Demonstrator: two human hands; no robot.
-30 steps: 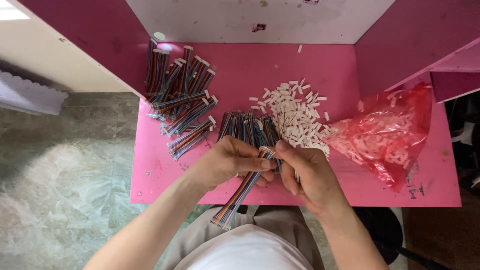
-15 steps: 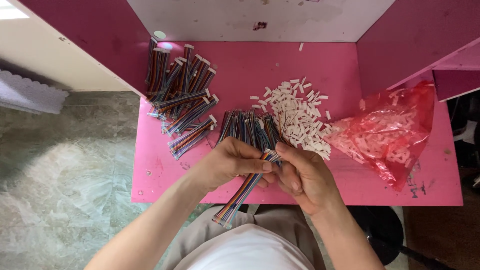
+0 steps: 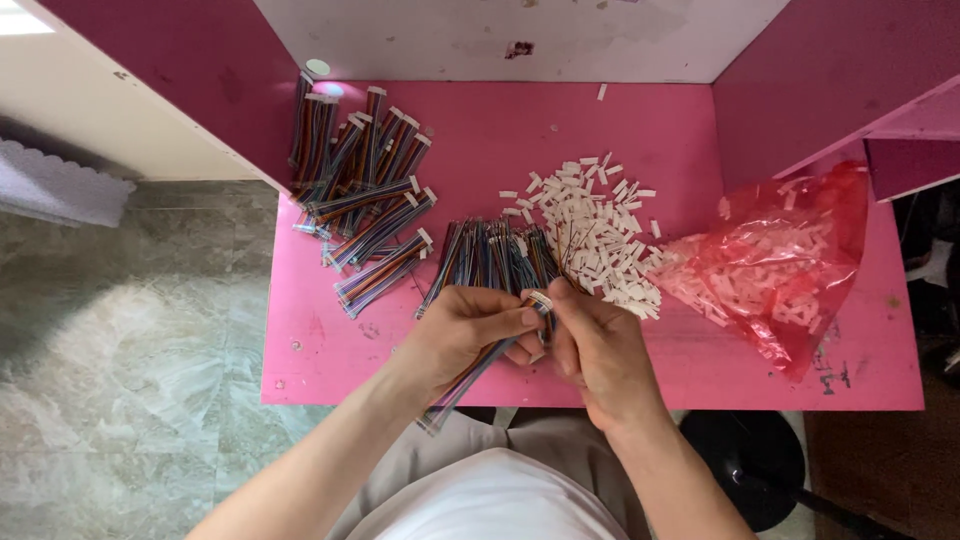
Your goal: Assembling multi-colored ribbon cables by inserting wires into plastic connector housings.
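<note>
Hands [image 3: 540,335] slightly lower, multicoloured ribbon cable [image 3: 480,365] pinched.

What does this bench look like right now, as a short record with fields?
Left hand: holds a multicoloured ribbon cable
Right hand: fingers at the cable's white end connector
Left pile: finished cables
Middle: loose cable bundle
Heap: small white connectors
Right: red plastic bag of connectors
Surface: pink table

Pink table [image 3: 700,120], multicoloured striped ribbon cables [image 3: 375,190] — white connectors [image 3: 590,225], translucent red bag [image 3: 790,260].
</note>
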